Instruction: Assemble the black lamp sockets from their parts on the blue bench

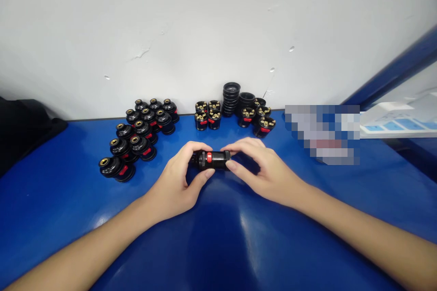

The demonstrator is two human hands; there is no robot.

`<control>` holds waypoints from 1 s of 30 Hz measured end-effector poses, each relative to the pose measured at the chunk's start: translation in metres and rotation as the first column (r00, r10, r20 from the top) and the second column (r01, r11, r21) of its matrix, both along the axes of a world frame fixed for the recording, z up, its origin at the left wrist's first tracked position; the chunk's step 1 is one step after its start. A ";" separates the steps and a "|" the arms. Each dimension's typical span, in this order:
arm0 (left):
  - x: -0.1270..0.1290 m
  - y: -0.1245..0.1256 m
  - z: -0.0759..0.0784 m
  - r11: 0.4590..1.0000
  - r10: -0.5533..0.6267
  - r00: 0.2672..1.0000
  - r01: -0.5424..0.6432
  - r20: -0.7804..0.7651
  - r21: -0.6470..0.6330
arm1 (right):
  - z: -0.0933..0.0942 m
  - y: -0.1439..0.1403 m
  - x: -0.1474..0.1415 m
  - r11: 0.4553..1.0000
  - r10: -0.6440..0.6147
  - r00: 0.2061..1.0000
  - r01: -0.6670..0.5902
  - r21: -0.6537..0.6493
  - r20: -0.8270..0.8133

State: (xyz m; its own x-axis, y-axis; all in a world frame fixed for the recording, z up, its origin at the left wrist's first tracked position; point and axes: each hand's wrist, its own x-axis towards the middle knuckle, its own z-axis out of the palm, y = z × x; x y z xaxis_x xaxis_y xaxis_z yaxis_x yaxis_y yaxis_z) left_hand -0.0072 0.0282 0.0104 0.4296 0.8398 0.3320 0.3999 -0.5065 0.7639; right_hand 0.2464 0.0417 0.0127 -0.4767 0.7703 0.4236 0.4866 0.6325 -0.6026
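Observation:
A black lamp socket with a red switch lies sideways between both hands, just above the blue table. My left hand grips its left end with thumb below and fingers on top. My right hand pinches its right end. To the left stand several finished black sockets with brass tops and red switches, in rows. Behind the hands sit several socket cores with brass contacts showing, a stack of black rings, and more cores to its right.
A white wall rises just behind the table. A dark cloth or bag lies at the far left. A blurred patch sits at the right, with a white and blue tray beyond it.

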 end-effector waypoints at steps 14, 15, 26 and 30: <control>0.000 -0.001 -0.001 1.000 0.017 1.000 -0.017 -0.001 -0.025 | -0.002 0.000 -0.001 0.990 0.097 0.991 -0.088 0.107 -0.092; 0.000 -0.001 -0.001 0.999 0.015 1.000 -0.015 0.001 -0.032 | -0.002 0.000 -0.001 0.992 0.082 0.995 -0.075 0.105 -0.062; 0.000 0.000 -0.001 1.000 0.010 1.000 -0.010 -0.001 -0.012 | -0.003 -0.002 -0.002 0.994 0.018 0.999 -0.015 0.106 -0.033; 0.000 -0.001 -0.001 1.000 0.014 1.000 -0.013 0.004 -0.027 | -0.003 -0.002 -0.003 0.992 0.048 0.998 -0.041 0.122 -0.052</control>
